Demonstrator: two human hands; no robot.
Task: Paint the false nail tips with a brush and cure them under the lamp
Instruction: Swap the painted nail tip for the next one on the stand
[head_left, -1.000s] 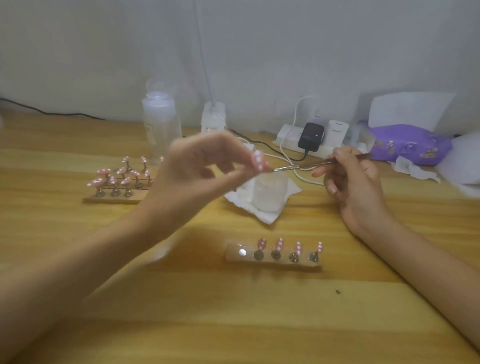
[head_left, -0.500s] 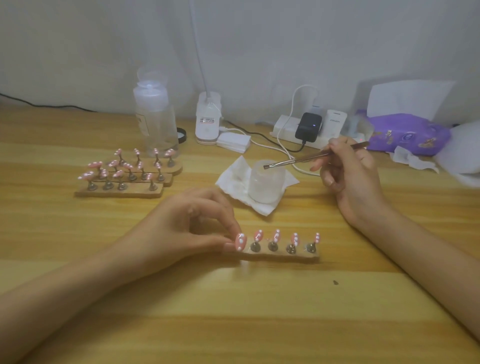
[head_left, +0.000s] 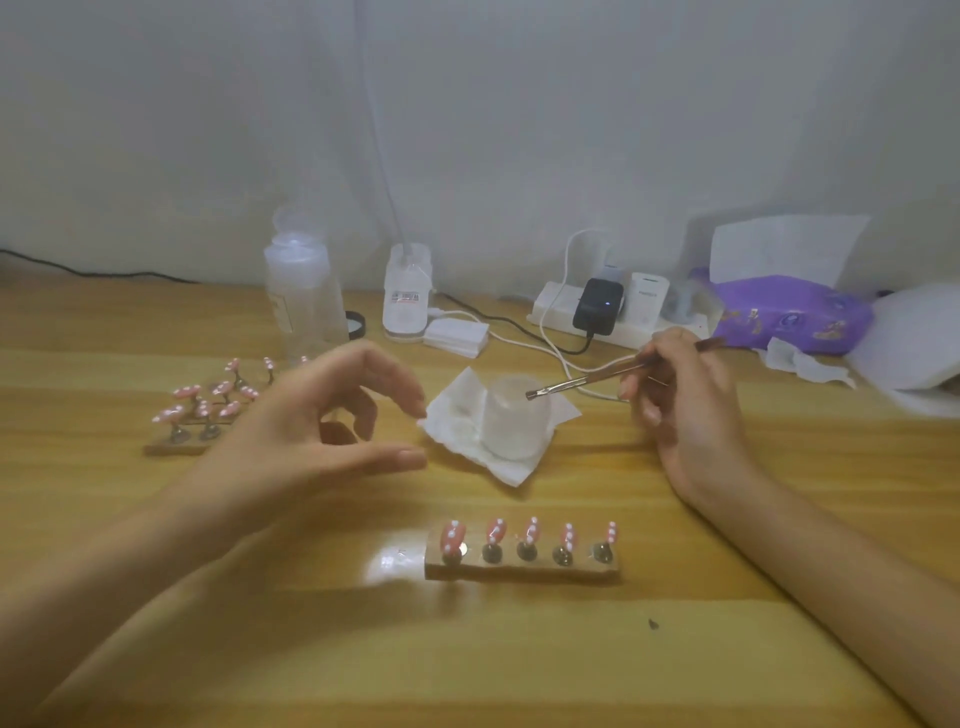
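Note:
A wooden holder strip (head_left: 522, 569) lies near the table's front and carries several pink nail tips (head_left: 530, 532) with white dots on metal stands. My left hand (head_left: 332, 431) hovers above and left of it, fingers loosely spread, holding nothing. My right hand (head_left: 685, 400) pinches a thin brush (head_left: 582, 382), whose bristle end points left over a small frosted cup (head_left: 511, 415) on a white tissue (head_left: 467, 410). More pink nail tips (head_left: 208, 402) stand on other wooden strips at the left, partly hidden by my left hand.
At the back stand a clear plastic bottle (head_left: 304, 291), a white lamp base (head_left: 408, 291) with a thin stem, and a power strip (head_left: 613, 306) with chargers and cables. A purple wipes pack (head_left: 789, 314) and crumpled tissues lie at the back right.
My left hand set the nail tip it held onto the left end of the front strip, let go, and lifted up and left. The right hand with the brush barely moved.

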